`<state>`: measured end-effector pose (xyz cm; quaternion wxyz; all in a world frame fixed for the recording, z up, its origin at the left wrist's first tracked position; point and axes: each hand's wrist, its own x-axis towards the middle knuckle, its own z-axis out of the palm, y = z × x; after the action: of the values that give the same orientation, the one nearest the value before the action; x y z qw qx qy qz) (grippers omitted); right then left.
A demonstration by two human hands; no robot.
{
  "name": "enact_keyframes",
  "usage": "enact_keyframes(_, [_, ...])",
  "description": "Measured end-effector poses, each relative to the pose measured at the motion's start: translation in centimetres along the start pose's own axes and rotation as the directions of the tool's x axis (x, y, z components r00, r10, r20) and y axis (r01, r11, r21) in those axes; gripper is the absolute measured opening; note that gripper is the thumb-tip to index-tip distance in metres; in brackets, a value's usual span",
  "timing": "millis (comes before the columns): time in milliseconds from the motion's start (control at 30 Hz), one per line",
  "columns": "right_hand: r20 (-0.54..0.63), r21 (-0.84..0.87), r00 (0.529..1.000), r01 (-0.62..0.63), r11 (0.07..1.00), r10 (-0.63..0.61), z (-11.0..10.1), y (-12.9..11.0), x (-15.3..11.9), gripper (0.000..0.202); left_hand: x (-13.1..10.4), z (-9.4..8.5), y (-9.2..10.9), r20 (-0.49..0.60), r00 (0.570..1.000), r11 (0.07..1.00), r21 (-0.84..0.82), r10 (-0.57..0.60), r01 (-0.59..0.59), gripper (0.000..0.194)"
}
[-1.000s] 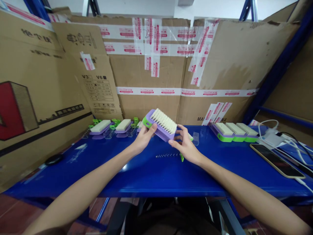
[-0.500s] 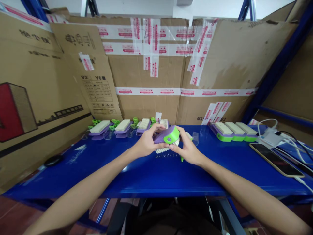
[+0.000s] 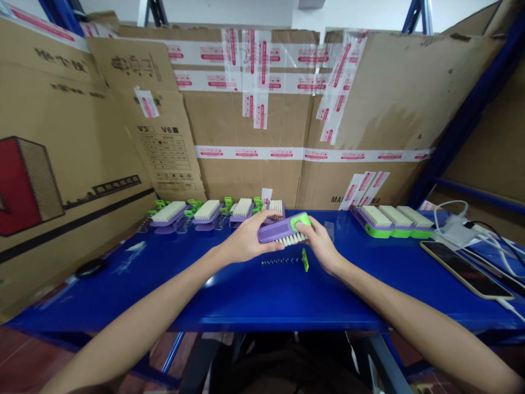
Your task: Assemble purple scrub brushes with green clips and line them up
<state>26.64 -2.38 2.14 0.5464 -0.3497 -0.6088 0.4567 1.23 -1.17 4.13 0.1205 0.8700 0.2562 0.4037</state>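
A purple and green brush is held above the blue table, its white bristles facing down. My left hand grips the purple end, fingers behind and thumb below. Around the green end is my right hand, its thumb pressed on the green part. Below the brush a metal spring lies on the table, with a small green piece at its right end. A clear plastic piece lies just behind my right hand.
Several purple brush parts with green pieces line the table's back edge. Three joined brushes stand at the back right, near a phone, white charger and cables. A black round object lies left. Cardboard walls enclose the back.
The brush has turned in my hands, so its long purple side and bristles now show. My right thumb has moved up onto the green end, and the small green piece below is uncovered.
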Motion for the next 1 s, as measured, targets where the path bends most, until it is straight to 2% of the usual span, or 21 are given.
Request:
enact_keyframes(67, [-0.055, 0.174, 0.993, -0.098, 0.980, 0.109, -0.2, -0.1, 0.3, 0.043, 0.1, 0.0, 0.1, -0.041, 0.999, 1.000, 0.013, 0.026, -0.026, 0.086])
enact_keyframes(133, [-0.038, 0.305, 0.973, -0.204, 0.930, 0.226, -0.4, -0.4, 0.4, 0.044, 0.2, 0.1, 0.3, -0.075, 0.996, 0.999, 0.019, 0.037, -0.036, 0.090])
enact_keyframes(233, [0.044, 0.343, 0.945, -0.319, 0.883, 0.324, -0.4, -0.7, 0.3, 0.049, 0.1, 0.5, 0.3, -0.124, 0.992, 0.999, -0.040, -0.012, 0.007, 0.081])
enact_keyframes(300, [0.075, 0.301, 0.950, -0.311, 0.901, 0.303, -0.2, -0.7, 0.1, 0.057, 0.2, 0.7, 0.3, -0.183, 0.981, 0.991, -0.125, -0.062, 0.040, 0.075])
enact_keyframes(400, [0.112, 0.191, 0.978, -0.196, 0.962, 0.177, 0.1, -0.4, -0.3, 0.071, 0.3, 0.8, 0.0, -0.285, 0.941, 0.955, -0.280, -0.182, 0.100, 0.066])
enact_keyframes(500, [0.173, 0.003, 0.985, 0.016, 1.000, -0.016, 0.2, -0.2, -0.9, 0.089, 0.7, 0.7, -0.3, -0.354, 0.867, 0.874, -0.455, -0.351, 0.169, 0.055])
enact_keyframes(567, [0.193, -0.152, 0.970, 0.177, 0.972, -0.146, 0.1, -0.1, -1.2, 0.101, 0.9, 0.6, -0.3, -0.292, 0.842, 0.770, -0.603, -0.454, 0.206, 0.051])
enact_keyframes(667, [0.185, -0.339, 0.920, 0.389, 0.857, -0.345, -0.1, -0.2, -1.5, 0.097, 1.0, 0.5, -0.2, -0.111, 0.855, 0.638, -0.715, -0.507, 0.285, 0.050])
enact_keyframes(733, [0.196, -0.392, 0.886, 0.463, 0.795, -0.420, -0.2, -0.4, -1.5, 0.087, 1.0, 0.6, -0.3, -0.072, 0.866, 0.659, -0.681, -0.494, 0.320, 0.048])
enact_keyframes(833, [0.181, -0.397, 0.897, 0.442, 0.804, -0.404, -0.1, -0.6, -1.6, 0.081, 0.7, 0.8, -0.8, -0.180, 0.896, 0.835, -0.472, -0.406, 0.284, 0.045])
enact_keyframes(900, [0.141, -0.375, 0.919, 0.394, 0.839, -0.368, 0.0, -0.6, -1.6, 0.081, 0.5, 0.8, -1.1, -0.281, 0.923, 0.944, -0.272, -0.264, 0.187, 0.052])
enact_keyframes(1000, [0.083, -0.335, 0.933, 0.357, 0.872, -0.350, 0.1, -0.5, -1.5, 0.081, 0.3, 0.6, -1.1, -0.314, 0.949, 1.000, -0.025, -0.007, -0.001, 0.087])
